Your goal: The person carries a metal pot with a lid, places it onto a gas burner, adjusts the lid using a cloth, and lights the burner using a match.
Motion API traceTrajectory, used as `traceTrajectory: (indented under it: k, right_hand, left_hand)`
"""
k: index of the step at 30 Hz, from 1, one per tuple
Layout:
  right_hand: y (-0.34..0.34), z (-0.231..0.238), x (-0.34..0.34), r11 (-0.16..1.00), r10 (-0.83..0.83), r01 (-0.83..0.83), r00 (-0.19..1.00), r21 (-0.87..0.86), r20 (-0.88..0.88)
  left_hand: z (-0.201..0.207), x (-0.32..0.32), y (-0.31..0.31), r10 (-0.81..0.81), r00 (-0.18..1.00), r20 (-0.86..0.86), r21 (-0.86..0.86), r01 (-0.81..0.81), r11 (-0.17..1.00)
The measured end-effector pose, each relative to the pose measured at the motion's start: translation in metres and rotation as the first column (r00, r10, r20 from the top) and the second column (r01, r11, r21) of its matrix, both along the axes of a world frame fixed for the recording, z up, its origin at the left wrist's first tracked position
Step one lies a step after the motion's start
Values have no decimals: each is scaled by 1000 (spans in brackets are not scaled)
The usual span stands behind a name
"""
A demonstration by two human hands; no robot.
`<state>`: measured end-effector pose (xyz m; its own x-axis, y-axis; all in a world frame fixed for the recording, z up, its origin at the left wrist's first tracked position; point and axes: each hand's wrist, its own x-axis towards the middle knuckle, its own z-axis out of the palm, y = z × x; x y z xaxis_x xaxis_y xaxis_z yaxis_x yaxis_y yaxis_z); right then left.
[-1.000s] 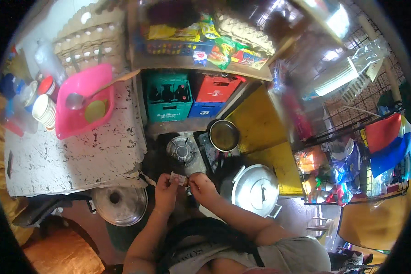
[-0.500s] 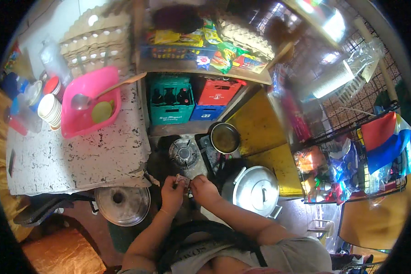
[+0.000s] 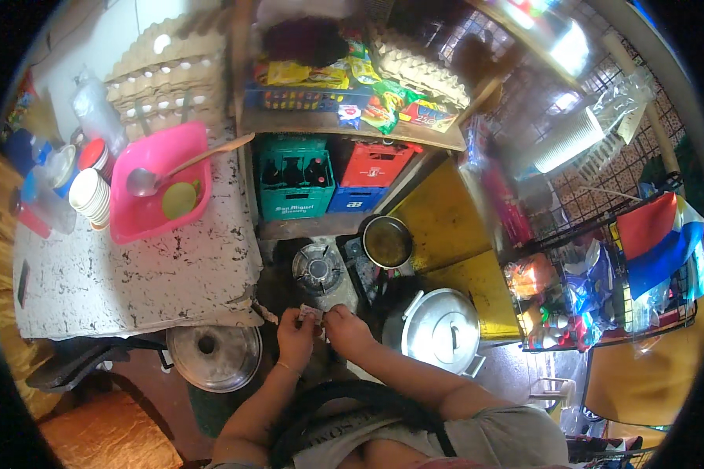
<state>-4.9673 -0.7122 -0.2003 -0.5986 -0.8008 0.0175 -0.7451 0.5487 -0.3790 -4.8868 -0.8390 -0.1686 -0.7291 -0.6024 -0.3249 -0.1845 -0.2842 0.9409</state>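
Note:
A small pale item with reddish print (image 3: 309,314), perhaps a little box or packet, is gripped in the fingers of my left hand (image 3: 296,334). My right hand (image 3: 348,331) is closed right beside it, its fingertips pinched together; whatever they hold is too small to make out. Just beyond my hands sits a metal gas stove with a round burner (image 3: 317,267). A dark frying pan (image 3: 387,241) lies behind it to the right. Close by my right forearm stands a large lidded aluminium pot (image 3: 440,331).
On the left, a worn white table (image 3: 172,285) bears a pink basin (image 3: 152,223) with a ladle, and stacked paper cups (image 3: 91,195). Below its edge is another lidded pot (image 3: 215,361). Bottle crates (image 3: 296,202) fill the shelf ahead. A wire rack (image 3: 602,344) hangs right.
The whole view has shifted slightly, with the surroundings a little lower in the picture. My hands stay close together in front of the stove, the small pale item still in the left.

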Motion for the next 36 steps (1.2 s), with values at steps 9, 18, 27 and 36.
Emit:
traceTrajectory:
  k: [9, 18, 27, 36]
  right_hand:
    - [-3, 50, -12, 956, -73, 49, 995, 289, 73]
    - [-18, 75, -12, 948, 134, -4, 912, -319, 387]
    - [-41, 67, 15, 959, 181, -57, 875, -277, 449]
    - [-63, 49, 37, 944, 319, -249, 858, -218, 402]
  left_hand:
    - [-41, -6, -6, 92, 994, -61, 341, -66, 938]
    - [23, -4, -15, -212, 958, -193, 470, 280, 837]
    - [2, 39, -41, -339, 940, -47, 503, 315, 805]
    - [2, 84, -57, -56, 989, -136, 249, 89, 965]
